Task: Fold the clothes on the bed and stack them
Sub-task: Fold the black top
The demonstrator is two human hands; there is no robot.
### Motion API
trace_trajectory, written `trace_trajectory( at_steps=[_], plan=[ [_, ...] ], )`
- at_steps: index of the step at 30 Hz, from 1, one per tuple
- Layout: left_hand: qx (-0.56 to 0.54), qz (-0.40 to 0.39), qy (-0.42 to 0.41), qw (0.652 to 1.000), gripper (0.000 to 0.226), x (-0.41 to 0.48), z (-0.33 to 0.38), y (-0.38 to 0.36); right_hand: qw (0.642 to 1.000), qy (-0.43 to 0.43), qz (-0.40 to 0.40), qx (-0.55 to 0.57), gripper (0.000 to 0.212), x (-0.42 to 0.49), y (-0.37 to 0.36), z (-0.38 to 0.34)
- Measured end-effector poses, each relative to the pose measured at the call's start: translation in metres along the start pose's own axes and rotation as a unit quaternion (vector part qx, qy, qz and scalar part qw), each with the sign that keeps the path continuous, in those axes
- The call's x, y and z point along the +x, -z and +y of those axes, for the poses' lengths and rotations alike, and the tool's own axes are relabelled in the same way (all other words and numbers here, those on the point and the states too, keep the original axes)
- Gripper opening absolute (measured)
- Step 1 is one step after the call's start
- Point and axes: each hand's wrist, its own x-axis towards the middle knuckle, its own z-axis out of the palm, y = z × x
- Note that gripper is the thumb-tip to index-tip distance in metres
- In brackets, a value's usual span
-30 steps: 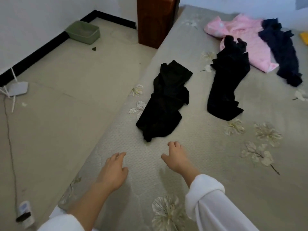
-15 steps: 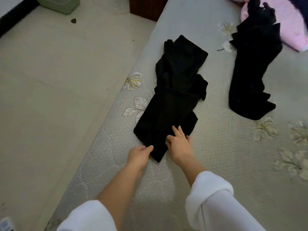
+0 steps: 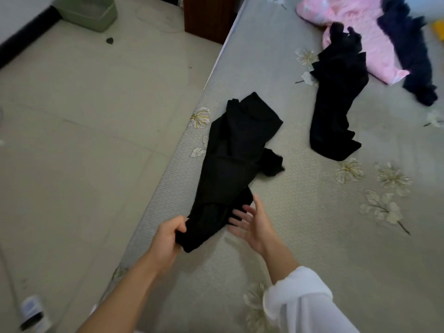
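Head view: left hand point(image 3: 168, 233) grips near end of black garment point(image 3: 230, 169) lying by the bed point(image 3: 300, 236) edge; right hand point(image 3: 254, 224), fingers spread, touches the garment beside it.

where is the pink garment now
Head view, top right: the pink garment lies on the bed, the farther black garment overlapping its left edge and a navy garment over its right side.

Nothing readable here, tbh

Only candidate is the label on a small white container point(image 3: 32, 313) lying on the floor point(image 3: 84, 140), and it's way too blurry to make out.
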Motion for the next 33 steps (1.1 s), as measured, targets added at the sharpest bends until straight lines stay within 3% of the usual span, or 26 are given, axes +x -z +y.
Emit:
trace_trajectory(
  at_steps=[3,6,12,16,19,21,23,25,28,30,33],
  plan=[
    [0.086,-0.087,0.057,0.991,0.019,-0.039,0.013,0.003,0.998,0.005,-0.028,0.057,0.055,-0.030,-0.034,-0.005],
    [0.194,-0.123,0.068,0.971,0.018,-0.073,0.013,0.016,0.998,0.032,0.057,0.013,0.052,-0.066,-0.056,-0.001],
    [0.348,-0.137,0.066,0.925,0.023,-0.120,0.023,0.044,0.949,0.137,0.181,-0.221,0.051,-0.152,-0.017,-0.010],
    [0.331,-0.181,-0.017,0.926,0.032,-0.141,0.062,0.009,0.902,0.230,0.224,-0.287,0.040,-0.228,0.002,-0.045],
    [0.312,-0.254,-0.073,0.913,0.052,-0.154,0.102,-0.030,0.889,0.262,0.244,-0.285,0.038,-0.279,0.018,-0.072],
    [0.314,-0.289,-0.109,0.898,0.045,-0.166,0.125,-0.060,0.892,0.266,0.255,-0.263,0.043,-0.309,0.036,-0.086],
    [0.301,-0.294,-0.131,0.898,0.034,-0.176,0.143,-0.091,0.907,0.268,0.250,-0.209,0.041,-0.336,0.057,-0.099],
    [0.290,-0.292,-0.134,0.902,0.038,-0.187,0.158,-0.125,0.916,0.291,0.242,-0.134,0.025,-0.359,0.079,-0.111],
    [0.247,-0.296,-0.141,0.912,0.031,-0.210,0.162,-0.186,0.920,0.352,0.170,-0.013,0.007,-0.387,0.111,-0.129],
    [0.237,-0.276,-0.155,0.919,0.024,-0.223,0.153,-0.229,0.918,0.381,0.107,-0.017,0.015,-0.397,0.133,-0.135],
    [0.256,-0.243,-0.165,0.921,0.020,-0.234,0.129,-0.289,0.913,0.383,0.090,-0.107,0.031,-0.401,0.171,-0.136]
  ],
)
